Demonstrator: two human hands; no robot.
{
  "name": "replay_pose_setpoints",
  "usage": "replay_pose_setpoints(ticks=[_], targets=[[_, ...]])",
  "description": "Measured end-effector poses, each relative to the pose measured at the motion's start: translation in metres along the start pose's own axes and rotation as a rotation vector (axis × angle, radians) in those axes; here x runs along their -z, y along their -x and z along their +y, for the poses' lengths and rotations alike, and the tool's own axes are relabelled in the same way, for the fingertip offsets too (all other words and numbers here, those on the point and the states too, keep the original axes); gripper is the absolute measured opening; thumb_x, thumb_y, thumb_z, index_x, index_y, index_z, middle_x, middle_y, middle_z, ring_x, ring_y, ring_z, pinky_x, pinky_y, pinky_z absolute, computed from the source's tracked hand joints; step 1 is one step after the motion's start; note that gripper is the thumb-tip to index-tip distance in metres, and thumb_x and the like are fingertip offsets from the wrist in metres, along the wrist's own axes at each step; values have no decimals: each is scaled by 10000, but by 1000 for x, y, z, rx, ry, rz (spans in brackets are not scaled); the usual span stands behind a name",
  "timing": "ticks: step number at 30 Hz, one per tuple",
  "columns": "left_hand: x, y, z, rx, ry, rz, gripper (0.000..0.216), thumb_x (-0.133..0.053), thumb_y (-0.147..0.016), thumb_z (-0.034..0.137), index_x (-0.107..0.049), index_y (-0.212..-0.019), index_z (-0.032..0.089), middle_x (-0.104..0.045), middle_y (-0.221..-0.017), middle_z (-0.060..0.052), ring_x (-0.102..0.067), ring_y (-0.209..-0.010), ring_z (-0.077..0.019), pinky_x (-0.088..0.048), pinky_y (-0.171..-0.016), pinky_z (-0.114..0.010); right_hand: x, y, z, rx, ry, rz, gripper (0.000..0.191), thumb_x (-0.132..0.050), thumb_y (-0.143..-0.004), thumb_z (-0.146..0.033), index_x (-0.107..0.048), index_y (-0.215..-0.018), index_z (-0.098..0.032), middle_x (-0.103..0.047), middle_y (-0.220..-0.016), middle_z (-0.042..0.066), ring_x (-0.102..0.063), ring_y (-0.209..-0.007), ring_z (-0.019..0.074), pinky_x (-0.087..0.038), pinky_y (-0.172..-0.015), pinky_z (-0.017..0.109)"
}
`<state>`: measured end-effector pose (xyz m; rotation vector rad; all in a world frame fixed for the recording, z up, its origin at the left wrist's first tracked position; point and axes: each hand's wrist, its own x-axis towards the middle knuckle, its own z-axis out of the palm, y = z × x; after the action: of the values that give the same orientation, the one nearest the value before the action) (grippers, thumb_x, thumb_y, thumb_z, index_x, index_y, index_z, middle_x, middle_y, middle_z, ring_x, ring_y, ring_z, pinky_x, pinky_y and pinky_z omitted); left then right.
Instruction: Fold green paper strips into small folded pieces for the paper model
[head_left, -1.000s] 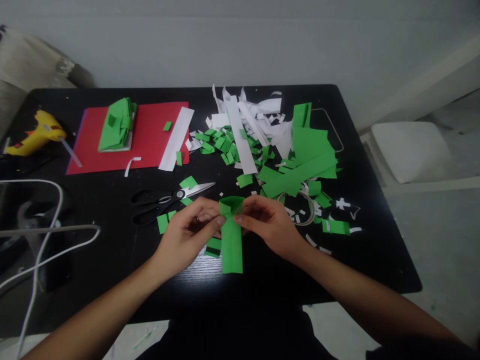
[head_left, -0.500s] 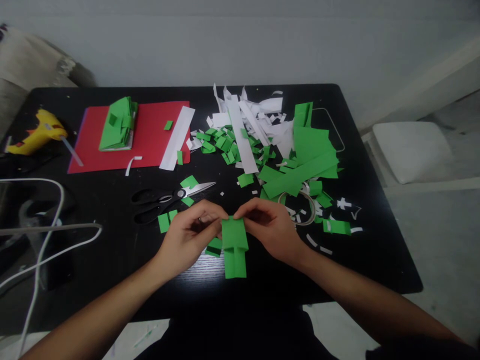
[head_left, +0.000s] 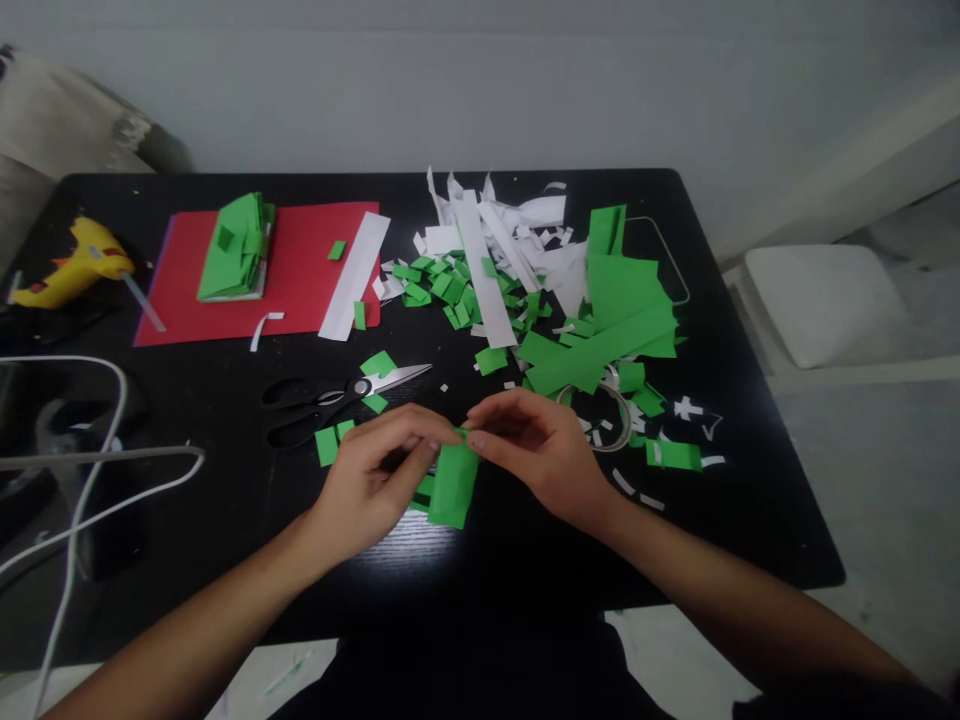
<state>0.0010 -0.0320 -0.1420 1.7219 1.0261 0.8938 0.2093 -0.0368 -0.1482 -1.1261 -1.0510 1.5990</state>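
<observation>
One black rectangular table (head_left: pixel 540 570) bears one red rectangular sheet (head_left: pixel 300 285). Front-right of this sheet: one bare left hand (head_left: pixel 375 480) and one bare right hand (head_left: pixel 547 455); in front, one pair of black-handled scissors (head_left: pixel 361 387); to its left, one yellow glue gun (head_left: pixel 91 264). One folded green paper strip (head_left: pixel 454 486), likewise front-right, is pinched by both hands' fingertips.

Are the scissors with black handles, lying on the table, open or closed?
Closed: on the scissors, the blades lie together as one narrow shape, ending in a single tip, with no gap visible between them.
</observation>
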Motion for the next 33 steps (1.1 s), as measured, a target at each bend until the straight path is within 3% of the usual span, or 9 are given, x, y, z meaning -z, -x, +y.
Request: replay_pose_setpoints(ticks=[4,8,15,22,33], targets=[[-1,3,3,-6,-21,-11,169,-550,-992,117,-694,-1028,198,-714,-932,-36,-661,-758,-120,-516,-648,-219,-1,1,3,10,17,25,226,-891,-767,-284,-745,-928,-221,-789,-932,30,-763,-885,177,-645,-844,320],[-7,5,1,90,84,74,181,-664,-947,174,-624,-1121,202,-690,-874,0,-653,-725,-106,-549,-668,-200,-3,4,5,44,27,58,220,-894,-767,-269,-730,-906,-221,-789,-900,21,-765,-856,165,-638,-813,294],[-10,1,0,177,24,81,78,-704,-939,258,-717,-932,181,-743,-747,7,-683,-638,-103,-537,-587,-174,-3,4,6,36,70,62,241,-886,-772,-332,-748,-933,-220,-789,-917,33,-763,-864,183,-643,-826,320],[-10,2,4,183,-3,97,77,-696,-940,251,-731,-925,184,-756,-730,10,-687,-611,-100,-529,-557,-163,-1,2,3,26,176,15,88,-826,-838,-305,-799,-883,-235,-802,-850,7,-757,-804,178,-622,-745,286],[-9,-1,6,210,34,67,126,-665,-956,283,-715,-904,180,-689,-705,7,-599,-594,-105,-474,-530,-190,-1,4,5,101,255,4,63,-781,-886,-299,-785,-911,-241,-802,-873,-2,-762,-815,174,-622,-761,290]])
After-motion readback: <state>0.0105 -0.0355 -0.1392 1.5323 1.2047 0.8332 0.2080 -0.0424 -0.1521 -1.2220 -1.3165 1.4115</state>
